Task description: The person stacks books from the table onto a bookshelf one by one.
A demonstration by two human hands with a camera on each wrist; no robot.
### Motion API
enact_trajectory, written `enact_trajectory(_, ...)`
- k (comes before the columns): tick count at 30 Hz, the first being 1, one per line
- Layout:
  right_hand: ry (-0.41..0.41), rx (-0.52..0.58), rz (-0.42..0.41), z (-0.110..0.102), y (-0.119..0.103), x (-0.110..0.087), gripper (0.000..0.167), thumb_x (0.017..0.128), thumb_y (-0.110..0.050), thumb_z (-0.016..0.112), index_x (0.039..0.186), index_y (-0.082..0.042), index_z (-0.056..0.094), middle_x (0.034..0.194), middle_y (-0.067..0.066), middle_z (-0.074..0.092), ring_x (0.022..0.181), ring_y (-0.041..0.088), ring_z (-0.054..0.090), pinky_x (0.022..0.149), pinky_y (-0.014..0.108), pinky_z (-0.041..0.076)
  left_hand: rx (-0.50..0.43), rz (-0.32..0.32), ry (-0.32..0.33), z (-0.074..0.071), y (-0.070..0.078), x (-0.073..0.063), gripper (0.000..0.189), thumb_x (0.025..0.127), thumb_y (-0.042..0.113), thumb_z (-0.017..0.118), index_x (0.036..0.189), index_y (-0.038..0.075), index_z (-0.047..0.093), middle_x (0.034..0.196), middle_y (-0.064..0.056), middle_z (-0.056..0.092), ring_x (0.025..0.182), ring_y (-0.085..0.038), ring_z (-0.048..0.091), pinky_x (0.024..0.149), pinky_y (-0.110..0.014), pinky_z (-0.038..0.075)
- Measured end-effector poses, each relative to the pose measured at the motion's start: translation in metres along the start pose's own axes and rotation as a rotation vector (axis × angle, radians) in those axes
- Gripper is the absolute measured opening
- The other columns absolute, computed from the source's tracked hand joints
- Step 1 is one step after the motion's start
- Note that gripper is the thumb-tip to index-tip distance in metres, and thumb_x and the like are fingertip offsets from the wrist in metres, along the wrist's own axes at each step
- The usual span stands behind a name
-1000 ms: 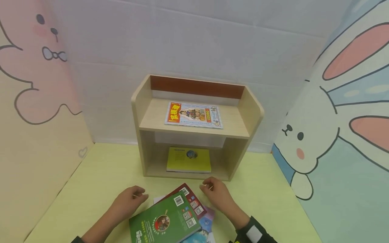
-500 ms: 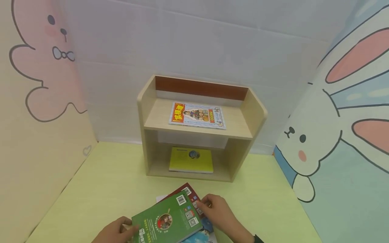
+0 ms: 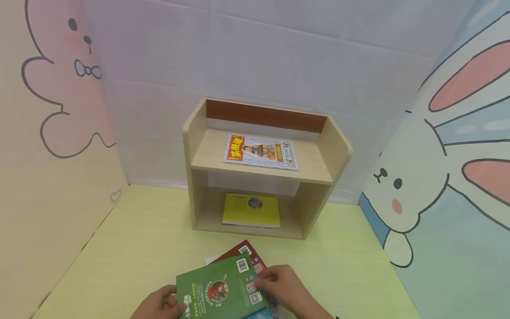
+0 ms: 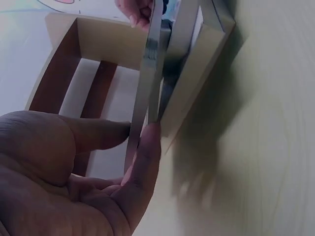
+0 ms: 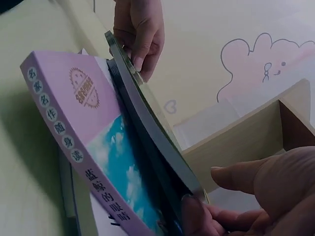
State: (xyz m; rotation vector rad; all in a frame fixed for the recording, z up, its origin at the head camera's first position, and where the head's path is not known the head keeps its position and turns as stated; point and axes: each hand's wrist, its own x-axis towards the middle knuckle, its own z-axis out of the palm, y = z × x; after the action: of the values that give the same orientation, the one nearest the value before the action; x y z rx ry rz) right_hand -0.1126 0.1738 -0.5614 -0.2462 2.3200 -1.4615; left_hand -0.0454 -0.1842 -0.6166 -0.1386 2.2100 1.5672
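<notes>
A green book [image 3: 237, 283], back cover up, lies at an angle on top of a pile on the table. My left hand [image 3: 159, 303] pinches its left edge, thumb above and fingers below, as the left wrist view shows. At the right edge, my right hand [image 3: 284, 285] holds it with thumb on top and fingertips under. In the right wrist view the green book [image 5: 152, 115] is lifted a little off the pile. Beneath it are a dark red book [image 3: 233, 251] and a thick pink-and-blue book [image 5: 74, 81], mostly hidden in the head view.
Behind the pile stands a two-tier wooden shelf [image 3: 316, 210]. A comic-style book [image 3: 260, 153] lies flat on its upper board, and a yellow book [image 3: 251, 215] lies on the lower. Walls with cartoon animals close in the pale yellow table [image 3: 135, 235] on both sides.
Both hands have come in from beside the pile to the green book's left and right edges and taken hold. The book has risen and turned slightly. The head view has shifted a little.
</notes>
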Motion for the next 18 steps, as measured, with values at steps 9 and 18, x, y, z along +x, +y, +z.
enact_trajectory(9,-0.023,0.16,0.06,-0.001,0.014,-0.013,0.015,0.099,-0.009,0.078,0.103,0.005,0.076,0.085,0.008,0.078,0.07,0.015,0.069,0.063,0.026,0.057,-0.023,0.007,-0.008,0.004,0.012,-0.002,0.067,0.104,0.016,0.075,0.142,-0.029,0.043,0.092,-0.006,0.066,0.084,-0.026,0.076,0.076,-0.043,0.065)
enact_trajectory(18,-0.053,0.34,0.123,-0.008,0.021,-0.026,0.021,0.102,-0.009,0.075,0.113,0.008,0.07,0.098,0.015,0.08,0.084,0.023,0.077,0.079,0.039,0.067,-0.048,-0.017,-0.045,0.007,0.027,-0.003,0.07,0.104,0.018,0.075,0.144,-0.029,0.042,0.094,-0.007,0.068,0.086,-0.025,0.076,0.077,-0.042,0.065)
